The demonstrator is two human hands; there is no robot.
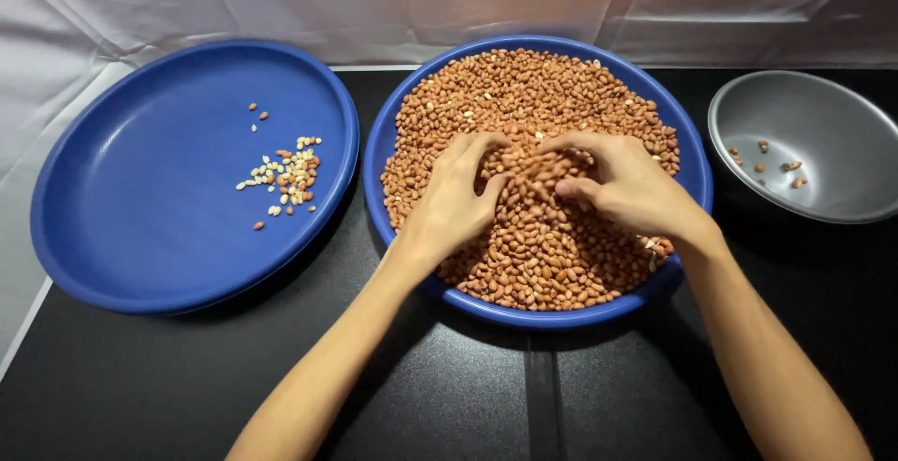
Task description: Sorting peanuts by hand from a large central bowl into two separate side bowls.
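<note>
On the black worktop [468, 386] I'd sift gently: my left hand [456, 201] and right hand [625, 183], fingers loosely curled, rake peanuts [524, 96] in the middle plate [697, 176].

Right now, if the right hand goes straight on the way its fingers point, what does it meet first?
The right hand points left across the peanuts, so it would likely meet the left hand first; their fingertips look almost touching, though depth is unclear.
</note>
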